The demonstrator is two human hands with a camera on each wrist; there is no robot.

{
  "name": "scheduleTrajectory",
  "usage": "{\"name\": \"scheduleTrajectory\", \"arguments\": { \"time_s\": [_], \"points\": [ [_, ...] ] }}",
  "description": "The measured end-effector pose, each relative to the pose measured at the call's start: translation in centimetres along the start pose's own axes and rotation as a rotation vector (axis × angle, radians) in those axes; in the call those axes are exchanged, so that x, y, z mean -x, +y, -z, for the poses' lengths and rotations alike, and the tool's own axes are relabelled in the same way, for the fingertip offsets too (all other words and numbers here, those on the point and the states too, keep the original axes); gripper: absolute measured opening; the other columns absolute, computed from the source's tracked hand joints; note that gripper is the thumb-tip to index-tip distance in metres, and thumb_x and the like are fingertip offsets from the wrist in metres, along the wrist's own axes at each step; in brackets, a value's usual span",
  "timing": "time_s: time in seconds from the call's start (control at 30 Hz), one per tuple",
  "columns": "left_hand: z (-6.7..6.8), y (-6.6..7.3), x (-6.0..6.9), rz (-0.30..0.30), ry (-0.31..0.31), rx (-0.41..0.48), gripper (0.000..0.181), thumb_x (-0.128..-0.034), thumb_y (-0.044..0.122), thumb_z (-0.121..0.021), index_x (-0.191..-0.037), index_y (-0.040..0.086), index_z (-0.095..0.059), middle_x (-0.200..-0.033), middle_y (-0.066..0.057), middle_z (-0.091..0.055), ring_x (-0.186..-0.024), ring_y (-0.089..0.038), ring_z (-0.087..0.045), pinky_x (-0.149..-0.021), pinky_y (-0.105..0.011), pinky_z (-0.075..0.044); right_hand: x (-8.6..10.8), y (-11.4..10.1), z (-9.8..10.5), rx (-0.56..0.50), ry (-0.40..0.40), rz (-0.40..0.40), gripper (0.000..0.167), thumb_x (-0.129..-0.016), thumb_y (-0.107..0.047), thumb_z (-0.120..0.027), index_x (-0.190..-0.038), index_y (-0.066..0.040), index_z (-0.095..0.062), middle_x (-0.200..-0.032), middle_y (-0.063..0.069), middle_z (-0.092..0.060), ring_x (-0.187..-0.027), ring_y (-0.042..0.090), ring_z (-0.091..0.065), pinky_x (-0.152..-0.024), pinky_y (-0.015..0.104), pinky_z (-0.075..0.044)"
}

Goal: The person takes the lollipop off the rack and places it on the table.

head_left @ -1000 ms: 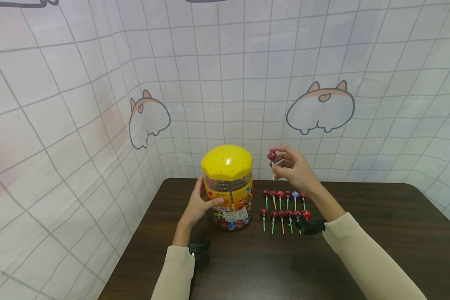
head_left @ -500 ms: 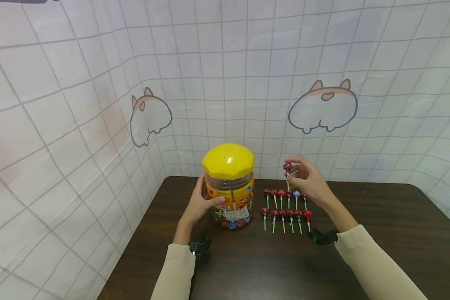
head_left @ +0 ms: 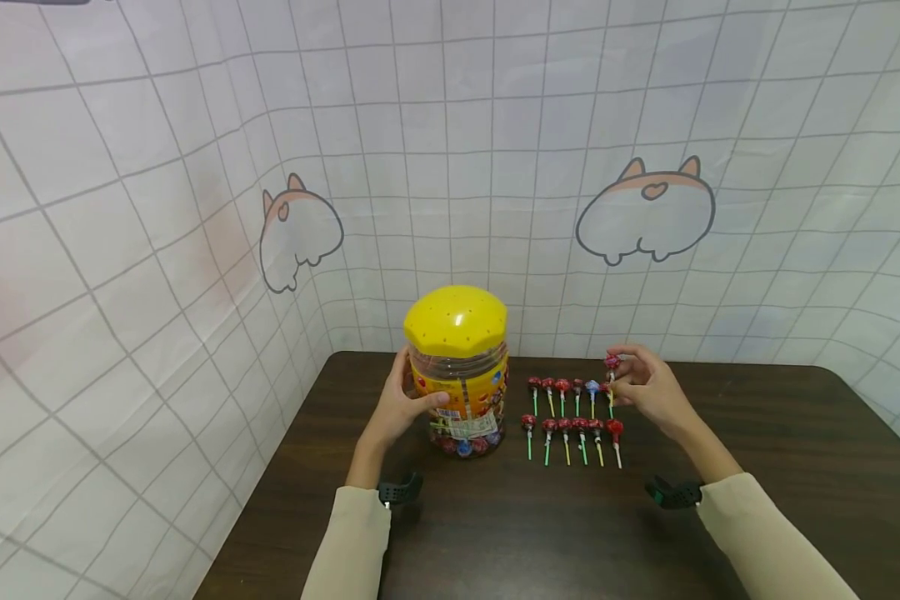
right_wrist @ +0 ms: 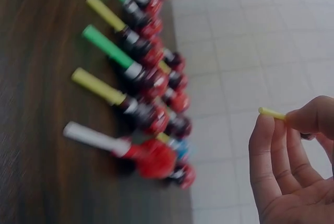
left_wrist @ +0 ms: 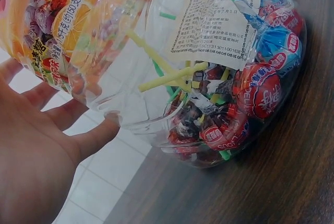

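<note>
A clear plastic jar (head_left: 465, 421) with a yellow lid (head_left: 456, 321) stands upright on the table, wrapped lollipops at its bottom. My left hand (head_left: 403, 408) holds its left side, thumb across the front label. My right hand (head_left: 654, 392) pinches a lollipop (head_left: 612, 362) by its yellow stick, head up, over the right end of the back row of lollipops (head_left: 562, 386). In the right wrist view, the stick's end (right_wrist: 271, 113) pokes out from the fingertips. Nearer lies a second row (head_left: 565, 425), ending in a bright red lollipop (right_wrist: 156, 158) with a white stick.
The dark wooden table (head_left: 495, 533) reaches forward to a white gridded cloth (head_left: 457, 208) with printed cartoon animals. Both wrists wear black straps (head_left: 400, 490). Table surface lies to the right of the rows and in front of them.
My right hand has moved right and down with the lollipop, from beside the jar's lid to the back row's right end. The left hand stays on the jar.
</note>
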State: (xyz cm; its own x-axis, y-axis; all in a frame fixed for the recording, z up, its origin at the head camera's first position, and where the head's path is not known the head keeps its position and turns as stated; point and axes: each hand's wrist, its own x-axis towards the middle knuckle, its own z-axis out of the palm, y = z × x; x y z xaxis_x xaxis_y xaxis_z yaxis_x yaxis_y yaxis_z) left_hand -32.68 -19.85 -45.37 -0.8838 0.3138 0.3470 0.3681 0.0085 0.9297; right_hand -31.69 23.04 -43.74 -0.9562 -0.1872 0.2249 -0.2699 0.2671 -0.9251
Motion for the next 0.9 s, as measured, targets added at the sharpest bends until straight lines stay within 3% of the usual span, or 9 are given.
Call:
{"name": "scheduleTrajectory", "arguments": {
  "time_s": [0.13,0.33,0.6,0.9],
  "points": [
    [0.0,0.1,0.1,-0.007,-0.009,0.009,0.094,-0.0889,0.020,-0.081,-0.159,0.037,-0.022,-0.147,-0.009,-0.048,-0.128,-0.034,-0.055,-0.088,-0.040,-0.061,0.4,1.5,0.7,0.023,0.004,-0.040,0.050,-0.096,0.005,-0.063,-0.142,-0.002,-0.045,-0.108,0.024,-0.056,-0.085,0.021,-0.070,-0.075,0.045,-0.064],
    [0.1,0.1,0.1,-0.001,-0.001,0.002,0.095,-0.0877,0.025,-0.083,-0.159,0.038,-0.022,-0.148,-0.008,-0.047,-0.131,-0.032,-0.054,-0.101,-0.044,-0.056,0.8,3.5,1.6,0.017,0.006,-0.072,0.051,-0.093,0.007,-0.062,-0.141,0.000,-0.044,-0.105,0.025,-0.057,-0.081,0.016,-0.067,-0.073,0.044,-0.064],
    [0.0,0.3,0.1,0.001,-0.005,0.010,0.094,-0.0884,0.023,-0.082,-0.159,0.037,-0.022,-0.147,-0.008,-0.047,-0.131,-0.032,-0.055,-0.102,-0.046,-0.056,1.1,5.4,2.2,0.036,-0.041,-0.131,0.056,-0.094,0.006,-0.062,-0.145,0.005,-0.039,-0.104,0.023,-0.056,-0.081,0.016,-0.066,-0.072,0.038,-0.064],
    [-0.1,0.3,0.1,-0.002,0.000,0.002,0.092,-0.0887,0.023,-0.081,-0.159,0.037,-0.023,-0.148,-0.007,-0.047,-0.132,-0.030,-0.053,-0.105,-0.048,-0.054,1.1,6.4,2.2,0.102,-0.080,-0.185,0.055,-0.095,0.005,-0.063,-0.145,0.002,-0.039,-0.106,0.024,-0.057,-0.084,0.021,-0.067,-0.071,0.039,-0.062]
  ]
}}
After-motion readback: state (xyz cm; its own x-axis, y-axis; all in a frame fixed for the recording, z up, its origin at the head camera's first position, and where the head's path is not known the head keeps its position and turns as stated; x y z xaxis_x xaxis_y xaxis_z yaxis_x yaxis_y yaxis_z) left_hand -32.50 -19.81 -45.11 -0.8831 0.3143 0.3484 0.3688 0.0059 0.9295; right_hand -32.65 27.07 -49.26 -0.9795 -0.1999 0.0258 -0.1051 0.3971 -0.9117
